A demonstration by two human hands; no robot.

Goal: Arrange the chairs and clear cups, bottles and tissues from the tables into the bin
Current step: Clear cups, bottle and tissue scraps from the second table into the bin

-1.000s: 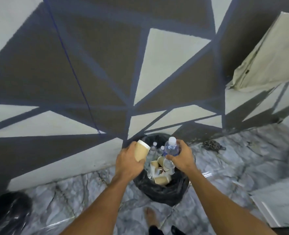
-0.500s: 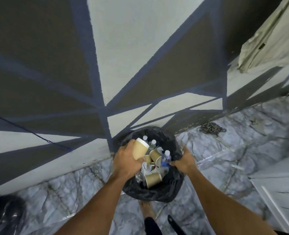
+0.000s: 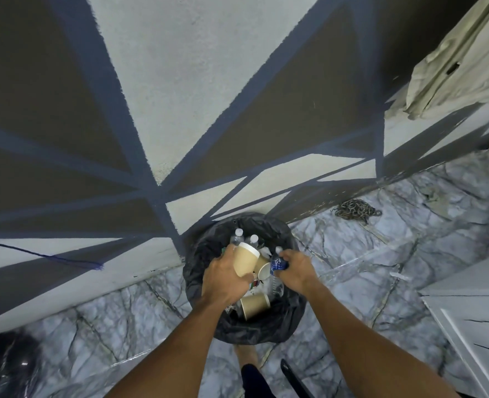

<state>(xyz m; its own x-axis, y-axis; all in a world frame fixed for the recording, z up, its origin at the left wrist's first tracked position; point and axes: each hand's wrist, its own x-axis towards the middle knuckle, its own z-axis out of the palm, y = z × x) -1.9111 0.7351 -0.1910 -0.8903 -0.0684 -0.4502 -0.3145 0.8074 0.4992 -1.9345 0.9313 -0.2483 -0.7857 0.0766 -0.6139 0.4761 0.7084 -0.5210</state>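
Note:
A bin lined with a black bag (image 3: 266,225) stands on the floor against the painted wall, holding several paper cups and plastic bottles. My left hand (image 3: 226,280) is over the bin's left side, closed around a tan paper cup with a white rim (image 3: 246,259). My right hand (image 3: 298,268) is over the right side, gripping a clear water bottle with a blue label (image 3: 276,265), whose body hangs down into the bin. Another tan cup (image 3: 254,305) lies on its side near the bin's front.
The wall with grey, brown and blue triangles rises right behind the bin. A chain (image 3: 355,211) lies on the marble floor to the right. A second black bag (image 3: 5,366) sits at the lower left. A white panel (image 3: 473,320) is at the right.
Both hands have dropped closer to the bin. The bottle, first held upright above the bin, is now lowered among the rubbish in my right hand. The cup stays in my left hand.

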